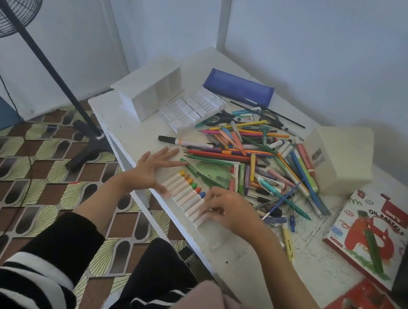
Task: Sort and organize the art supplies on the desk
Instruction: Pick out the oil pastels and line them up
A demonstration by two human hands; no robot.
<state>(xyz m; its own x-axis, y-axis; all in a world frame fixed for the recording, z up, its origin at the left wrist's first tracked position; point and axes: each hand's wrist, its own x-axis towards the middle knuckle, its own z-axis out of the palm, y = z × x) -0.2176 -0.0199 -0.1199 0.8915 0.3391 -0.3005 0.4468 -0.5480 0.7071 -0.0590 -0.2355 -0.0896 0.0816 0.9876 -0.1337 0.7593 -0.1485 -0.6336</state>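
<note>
Hands flanking a pastel row [184, 195] on the desk [134, 125].
Left hand [153, 171] splayed flat beside its far end; right hand [228, 210] loosely bent, fingertips resting on its near end.

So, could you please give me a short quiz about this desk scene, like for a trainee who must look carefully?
1. True or false: the blue pencil case lies on the desk, outside the white organizer.
2. The right hand rests on which part of the row of pastels? A. the far end B. the middle C. the near end
3. Fill in: seen from the person, the box printed OIL PASTELS lies to the ___ of the pile of pens and pencils.

Key: 1. true. 2. C. 3. right.
</note>
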